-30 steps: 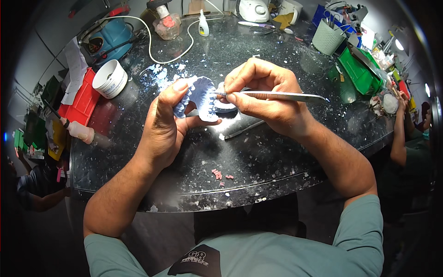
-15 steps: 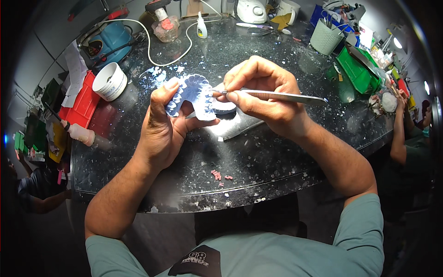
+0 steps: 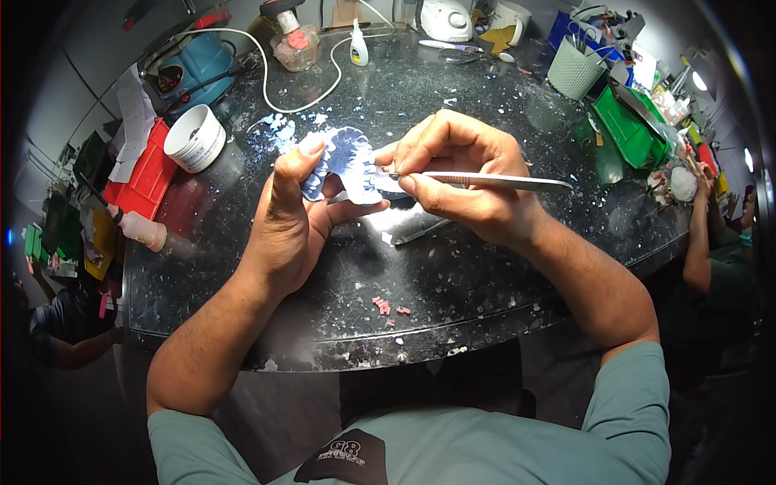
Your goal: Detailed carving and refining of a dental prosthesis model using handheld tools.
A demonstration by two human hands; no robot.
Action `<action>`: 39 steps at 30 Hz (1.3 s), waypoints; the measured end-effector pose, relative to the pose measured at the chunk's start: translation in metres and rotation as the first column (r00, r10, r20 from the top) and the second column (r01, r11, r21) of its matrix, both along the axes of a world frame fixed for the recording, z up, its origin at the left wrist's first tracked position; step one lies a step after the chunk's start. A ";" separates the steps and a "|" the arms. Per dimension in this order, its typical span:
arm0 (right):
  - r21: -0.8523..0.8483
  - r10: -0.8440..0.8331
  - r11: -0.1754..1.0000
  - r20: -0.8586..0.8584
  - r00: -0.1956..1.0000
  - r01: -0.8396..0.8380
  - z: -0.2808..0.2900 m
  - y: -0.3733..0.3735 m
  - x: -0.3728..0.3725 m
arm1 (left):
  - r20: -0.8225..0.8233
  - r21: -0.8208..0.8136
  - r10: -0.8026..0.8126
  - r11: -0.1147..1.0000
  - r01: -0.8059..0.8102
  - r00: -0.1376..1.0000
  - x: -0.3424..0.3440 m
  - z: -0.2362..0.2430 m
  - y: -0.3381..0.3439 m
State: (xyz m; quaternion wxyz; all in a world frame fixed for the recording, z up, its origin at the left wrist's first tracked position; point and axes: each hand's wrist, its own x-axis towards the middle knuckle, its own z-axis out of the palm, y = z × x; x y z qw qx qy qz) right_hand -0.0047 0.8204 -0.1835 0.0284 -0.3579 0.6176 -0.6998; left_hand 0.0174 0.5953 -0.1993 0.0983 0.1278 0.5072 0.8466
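Note:
My left hand point(image 3: 295, 234) grips a pale blue dental cast point(image 3: 347, 166) with a row of teeth, thumb over its left side. My right hand point(image 3: 473, 186) pinches a long metal knife handle or instrument point(image 3: 509, 180), held level with its working end at the cast's right-side teeth. Its tip is too small to make out. Another pale piece, partly hidden by my fingers, lies behind the cast on the right. Blue shavings point(image 3: 279, 129) are scattered behind my left hand. Small pink pieces point(image 3: 381, 305) lie near the table's front edge.
The black worktable point(image 3: 202, 299) holds a white tub point(image 3: 194, 137), red tray point(image 3: 137, 186), white cord, glue bottle point(image 3: 359, 42), tool cup point(image 3: 574, 69) and green tray point(image 3: 622, 121). Co-workers point(image 3: 69, 331) point(image 3: 699, 259) are at both sides.
The cast tipped slightly and shifted leftward, then back right and a little upward. My right hand and the instrument have dropped slightly, still at the cast's right-side teeth.

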 end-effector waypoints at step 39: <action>0.084 -0.018 0.996 0.069 0.997 0.012 0.002 0.002 -0.004 | -0.043 -0.076 0.050 0.996 -0.053 0.998 0.004 0.005 0.007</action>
